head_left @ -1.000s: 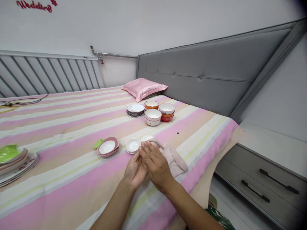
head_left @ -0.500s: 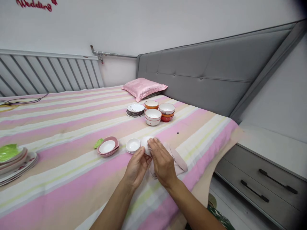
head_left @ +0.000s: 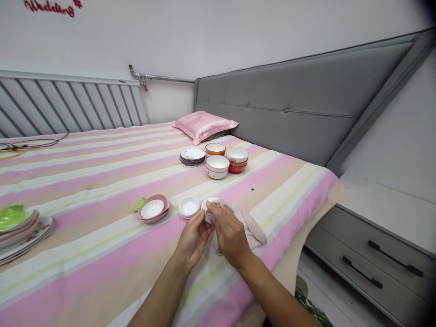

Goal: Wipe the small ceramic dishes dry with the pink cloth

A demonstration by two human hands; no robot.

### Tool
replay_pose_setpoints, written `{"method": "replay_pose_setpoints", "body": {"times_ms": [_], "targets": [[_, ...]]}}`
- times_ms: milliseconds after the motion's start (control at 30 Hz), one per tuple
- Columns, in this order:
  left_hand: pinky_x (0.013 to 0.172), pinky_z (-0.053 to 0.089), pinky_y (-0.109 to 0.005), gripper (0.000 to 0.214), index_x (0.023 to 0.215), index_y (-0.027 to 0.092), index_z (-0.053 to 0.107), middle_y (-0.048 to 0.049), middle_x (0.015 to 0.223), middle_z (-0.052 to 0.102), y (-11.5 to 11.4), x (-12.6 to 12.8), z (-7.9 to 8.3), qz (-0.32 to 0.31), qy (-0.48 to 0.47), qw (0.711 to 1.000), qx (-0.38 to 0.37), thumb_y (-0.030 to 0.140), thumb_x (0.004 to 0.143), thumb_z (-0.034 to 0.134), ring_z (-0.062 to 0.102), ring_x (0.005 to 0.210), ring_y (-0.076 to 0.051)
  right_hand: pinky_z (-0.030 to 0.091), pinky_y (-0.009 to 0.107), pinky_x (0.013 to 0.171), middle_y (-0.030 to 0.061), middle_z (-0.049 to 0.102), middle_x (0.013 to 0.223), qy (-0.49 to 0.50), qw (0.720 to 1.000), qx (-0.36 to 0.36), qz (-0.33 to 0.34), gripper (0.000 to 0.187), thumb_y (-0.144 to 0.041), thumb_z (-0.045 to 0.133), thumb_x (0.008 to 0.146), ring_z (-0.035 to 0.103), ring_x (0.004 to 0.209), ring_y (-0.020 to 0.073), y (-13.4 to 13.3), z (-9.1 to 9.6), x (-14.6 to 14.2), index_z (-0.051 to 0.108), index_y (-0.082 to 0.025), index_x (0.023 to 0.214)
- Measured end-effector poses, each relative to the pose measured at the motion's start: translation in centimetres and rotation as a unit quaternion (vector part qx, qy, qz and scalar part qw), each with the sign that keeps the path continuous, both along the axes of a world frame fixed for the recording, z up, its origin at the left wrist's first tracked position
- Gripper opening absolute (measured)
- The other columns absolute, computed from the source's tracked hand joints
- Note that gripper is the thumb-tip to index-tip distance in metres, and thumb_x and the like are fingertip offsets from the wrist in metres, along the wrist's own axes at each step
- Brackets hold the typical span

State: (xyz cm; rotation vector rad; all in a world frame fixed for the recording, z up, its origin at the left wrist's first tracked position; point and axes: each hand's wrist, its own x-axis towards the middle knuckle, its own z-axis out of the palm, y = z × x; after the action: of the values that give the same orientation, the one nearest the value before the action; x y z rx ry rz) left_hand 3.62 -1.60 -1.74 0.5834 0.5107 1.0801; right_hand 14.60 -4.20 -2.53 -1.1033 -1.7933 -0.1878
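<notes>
Head view, tilted dish (head_left: 211, 202), left hand (head_left: 194, 236), right hand (head_left: 232, 237)

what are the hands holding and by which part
The left hand holds a small white dish by its near edge; the right hand holds a beige cloth bunched against the dish.

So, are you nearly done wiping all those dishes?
Hard to say. In hand: the left hand holds a small white dish while the right hand presses a beige cloth on it. A second white dish and a pink dish sit beside them, maybe finished. The bowl stacks and plates farther off may be left; I cannot tell.
</notes>
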Motion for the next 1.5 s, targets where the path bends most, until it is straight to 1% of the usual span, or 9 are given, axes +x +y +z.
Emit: {"method": "replay_pose_setpoints", "body": {"times_ms": [167,300,500,633,833,1033,1267,1400,1500], "targets": [[0.068,0.048,-0.023,0.009,0.085,0.014,0.062,-0.0027,0.083,0.065,0.16,-0.12,0.23,0.03,-0.023,0.999,0.0,0.019,0.081,0.055,0.059,0.071,-0.01,0.032,0.04,0.104,0.0056,0.057,0.12,-0.003,1.0,0.006,-0.001,0.048,-0.01,0.039,0.087,0.055,0.107,0.0139,-0.38,0.43,0.03,0.03,-0.02,0.133],[0.069,0.048,-0.023,0.01,0.085,0.014,0.062,-0.0031,0.085,0.066,0.17,-0.28,0.37,0.046,-0.015,0.999,0.012,0.018,0.08,0.056,0.06,0.075,-0.011,0.028,0.042,0.106,0.0071,0.053,0.125,-0.001,1.0,-0.006,-0.028,0.05,-0.013,0.042,0.086,0.051,0.112,0.0152,-0.67,0.73,0.04,0.027,-0.017,0.133],[0.071,0.046,-0.02,0.009,0.079,0.014,0.063,-0.0004,0.075,0.064,-0.41,0.21,0.59,0.032,0.013,0.998,0.047,0.021,0.079,0.057,0.058,0.069,-0.008,0.029,0.042,0.106,0.0092,0.044,0.133,0.031,0.999,-0.024,-0.029,0.053,-0.015,0.041,0.086,0.039,0.123,0.0162,-0.66,0.99,-0.06,0.023,-0.015,0.135],[0.071,0.044,-0.019,0.011,0.077,0.015,0.063,-0.0001,0.073,0.064,-0.73,0.59,0.66,0.019,0.034,0.998,0.054,0.023,0.08,0.057,0.057,0.069,-0.009,0.036,0.039,0.102,0.0091,0.04,0.135,0.065,0.996,-0.063,-0.011,0.051,-0.015,0.038,0.087,0.037,0.125,0.0165,-0.65,1.02,-0.12,0.022,-0.016,0.135],[0.078,0.044,-0.024,0.016,0.088,0.014,0.064,-0.0051,0.088,0.066,-0.69,0.49,0.54,0.019,0.055,0.995,0.075,0.026,0.081,0.055,0.058,0.083,-0.013,0.045,0.032,0.094,0.0067,0.046,0.131,0.11,0.99,-0.088,0.013,0.049,-0.014,0.035,0.088,0.048,0.116,0.015,-0.71,0.89,-0.09,0.024,-0.02,0.135],[0.08,0.045,-0.027,0.019,0.094,0.015,0.064,-0.0057,0.095,0.067,-0.3,0.16,0.42,0.026,0.036,0.996,0.072,0.025,0.081,0.054,0.06,0.086,-0.015,0.048,0.029,0.091,0.0066,0.051,0.126,0.115,0.99,-0.068,0.035,0.049,-0.011,0.034,0.087,0.055,0.108,0.0136,-0.61,0.62,-0.09,0.026,-0.021,0.134],[0.078,0.049,-0.028,0.02,0.097,0.014,0.063,-0.0067,0.095,0.067,0.19,-0.2,0.29,0.044,0.003,0.998,0.04,0.022,0.079,0.057,0.061,0.086,-0.016,0.049,0.03,0.088,0.008,0.057,0.117,0.127,0.99,-0.054,0.011,0.043,-0.011,0.036,0.087,0.058,0.103,0.0139,-0.35,0.51,0.2,0.033,-0.02,0.129],[0.079,0.049,-0.031,0.022,0.1,0.014,0.062,-0.0081,0.1,0.066,0.16,-0.23,0.43,0.031,0.008,0.999,0.042,0.023,0.081,0.055,0.061,0.089,-0.018,0.048,0.03,0.089,0.0086,0.056,0.118,0.137,0.989,-0.05,-0.007,0.04,-0.012,0.038,0.087,0.056,0.105,0.0141,-0.29,0.4,0.35,0.037,-0.019,0.126],[0.08,0.048,-0.032,0.023,0.099,0.014,0.062,-0.0085,0.101,0.065,0.05,-0.13,0.55,0.018,0.026,0.998,0.047,0.025,0.081,0.055,0.06,0.091,-0.02,0.048,0.031,0.089,0.0081,0.057,0.118,0.186,0.981,-0.058,-0.019,0.037,-0.013,0.039,0.086,0.056,0.105,0.0147,-0.31,0.43,0.43,0.039,-0.02,0.123]]}}
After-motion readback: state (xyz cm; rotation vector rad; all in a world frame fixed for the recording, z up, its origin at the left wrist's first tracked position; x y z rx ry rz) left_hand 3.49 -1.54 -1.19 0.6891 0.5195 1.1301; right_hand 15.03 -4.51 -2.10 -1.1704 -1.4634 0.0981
